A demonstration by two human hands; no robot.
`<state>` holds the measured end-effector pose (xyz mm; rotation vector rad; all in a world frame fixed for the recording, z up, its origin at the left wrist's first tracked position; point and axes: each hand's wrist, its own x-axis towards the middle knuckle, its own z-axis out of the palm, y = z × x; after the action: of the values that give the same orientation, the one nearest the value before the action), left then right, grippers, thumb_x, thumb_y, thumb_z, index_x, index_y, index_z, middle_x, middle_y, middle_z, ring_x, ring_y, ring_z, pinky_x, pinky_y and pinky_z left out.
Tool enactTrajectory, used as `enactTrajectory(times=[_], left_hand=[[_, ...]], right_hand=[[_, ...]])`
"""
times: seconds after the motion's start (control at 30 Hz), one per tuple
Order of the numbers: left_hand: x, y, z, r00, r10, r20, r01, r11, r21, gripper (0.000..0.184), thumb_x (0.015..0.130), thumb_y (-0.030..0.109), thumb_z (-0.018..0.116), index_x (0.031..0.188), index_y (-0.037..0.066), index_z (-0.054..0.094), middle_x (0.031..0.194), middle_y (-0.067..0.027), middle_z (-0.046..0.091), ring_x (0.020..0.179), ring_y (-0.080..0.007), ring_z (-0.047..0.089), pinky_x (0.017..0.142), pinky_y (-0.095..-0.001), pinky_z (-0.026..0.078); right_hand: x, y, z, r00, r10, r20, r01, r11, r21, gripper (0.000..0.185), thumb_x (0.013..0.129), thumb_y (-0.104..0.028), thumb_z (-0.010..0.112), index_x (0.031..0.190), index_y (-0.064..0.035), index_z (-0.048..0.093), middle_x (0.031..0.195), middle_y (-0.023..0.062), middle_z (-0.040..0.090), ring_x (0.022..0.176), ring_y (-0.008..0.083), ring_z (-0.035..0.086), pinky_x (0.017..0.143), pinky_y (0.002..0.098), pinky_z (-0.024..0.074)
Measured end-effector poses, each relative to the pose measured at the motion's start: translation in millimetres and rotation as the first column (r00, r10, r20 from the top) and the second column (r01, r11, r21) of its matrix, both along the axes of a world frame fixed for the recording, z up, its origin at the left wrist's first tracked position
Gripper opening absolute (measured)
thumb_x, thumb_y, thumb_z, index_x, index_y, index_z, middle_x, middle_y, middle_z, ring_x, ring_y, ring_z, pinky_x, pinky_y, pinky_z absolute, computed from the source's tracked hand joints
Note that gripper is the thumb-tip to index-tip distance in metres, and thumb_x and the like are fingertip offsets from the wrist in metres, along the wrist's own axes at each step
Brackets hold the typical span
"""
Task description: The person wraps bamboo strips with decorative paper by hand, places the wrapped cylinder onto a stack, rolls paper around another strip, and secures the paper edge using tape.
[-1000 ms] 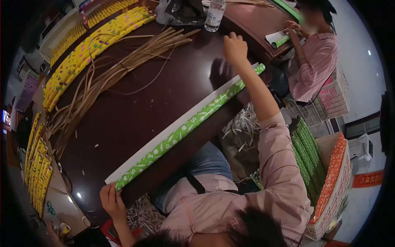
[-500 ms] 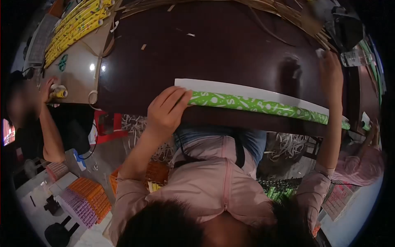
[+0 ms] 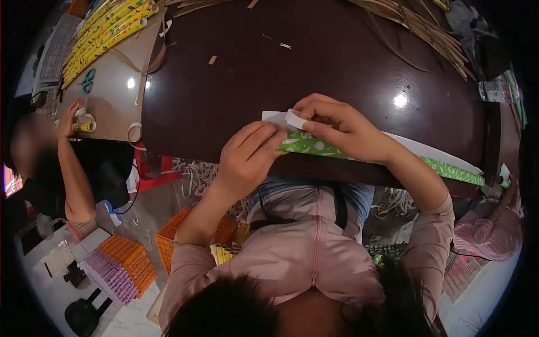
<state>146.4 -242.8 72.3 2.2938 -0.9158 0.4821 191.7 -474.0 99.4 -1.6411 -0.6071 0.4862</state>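
Observation:
A green patterned paper roll [image 3: 314,146] with a white margin along its far side lies across the front edge of the dark table. My left hand [image 3: 250,151] is closed on the roll's left end, fingers on top. Just to the right, my right hand [image 3: 345,126] pinches a small folded white piece [image 3: 295,119] between thumb and fingers, over the white margin near that end. My right forearm crosses above the middle of the roll.
Brown strips [image 3: 421,33] lie at the table's back right, near a clear bottle [image 3: 497,91]. Yellow rolls [image 3: 112,33] and green scissors [image 3: 88,81] are at the left. A co-worker's hand [image 3: 70,119] is by a small yellow roll; another co-worker sits at far right.
My right hand has come from the far right of the table to beside my left hand, with the white piece in it. My left hand and the roll's left end have shifted slightly right.

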Motion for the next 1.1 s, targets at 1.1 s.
enactTrajectory(times=[1.1], left_hand=[[-3.8,-31.1,6.5,0.835,0.392,-0.386,-0.506,0.823,-0.258,0.029,0.081,-0.002,0.073,0.100,0.003,0.052,0.087,-0.0064,0.063,0.086,-0.0134,0.059,0.079,-0.0277,0.048]], right_hand=[[0.2,-5.7,4.2,0.974,-0.097,0.204,0.118,0.989,-0.093,0.017,0.076,-0.017,0.073,0.091,-0.0097,0.067,0.079,0.0021,0.062,0.074,0.0137,0.053,0.079,0.0300,0.0376]])
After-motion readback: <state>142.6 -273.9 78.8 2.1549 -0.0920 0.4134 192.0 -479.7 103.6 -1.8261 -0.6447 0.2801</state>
